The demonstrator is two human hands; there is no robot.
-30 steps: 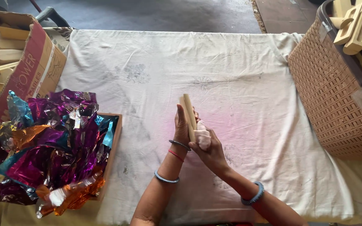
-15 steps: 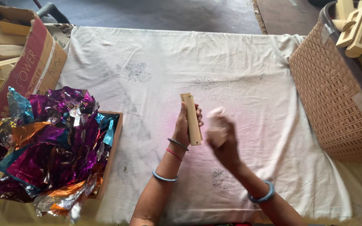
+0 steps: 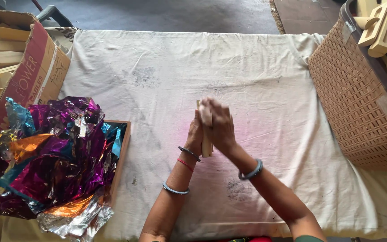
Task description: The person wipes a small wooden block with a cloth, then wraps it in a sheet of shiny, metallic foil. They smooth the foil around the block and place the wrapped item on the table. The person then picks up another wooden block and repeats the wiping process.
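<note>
A slim wooden block is being held upright above the middle of the white cloth, its long axis running near to far. It is being gripped from the left by the left hand, fingers closed around it. The right hand is being pressed against its right face and top, motion-blurred; whether something is being clutched there cannot be told. Crumpled foil sheets are lying well apart at the left, a woven basket at the right.
</note>
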